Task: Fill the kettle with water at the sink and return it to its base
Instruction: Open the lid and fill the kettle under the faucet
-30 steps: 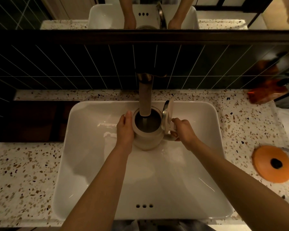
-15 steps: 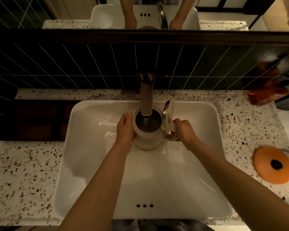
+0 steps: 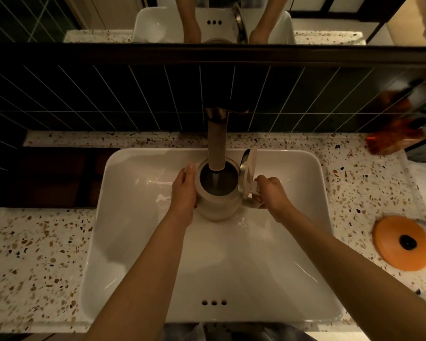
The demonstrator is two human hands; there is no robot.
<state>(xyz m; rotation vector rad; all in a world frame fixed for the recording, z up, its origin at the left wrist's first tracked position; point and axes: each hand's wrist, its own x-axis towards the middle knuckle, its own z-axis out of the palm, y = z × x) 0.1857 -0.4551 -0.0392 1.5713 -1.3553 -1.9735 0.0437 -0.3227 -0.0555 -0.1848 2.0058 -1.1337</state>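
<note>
A cream kettle (image 3: 219, 205) stands upright inside the white sink (image 3: 133, 242), directly under the faucet spout (image 3: 216, 141). Its lid (image 3: 248, 168) is flipped up on the right side. A thin stream of water runs from the spout into the dark opening. My left hand (image 3: 184, 190) presses flat against the kettle's left wall. My right hand (image 3: 268, 193) is closed around the kettle's handle on the right. The orange round base (image 3: 402, 243), with a dark centre, lies on the terrazzo counter at the far right.
The terrazzo counter (image 3: 35, 267) runs on both sides of the sink. Dark tiles and a mirror ledge rise behind the faucet. An orange-brown object (image 3: 394, 137) lies at the back right corner. A cord trails from the base toward the right edge.
Almost nothing differs. Both hands and the kettle keep their places under the spout, and water keeps running in.
</note>
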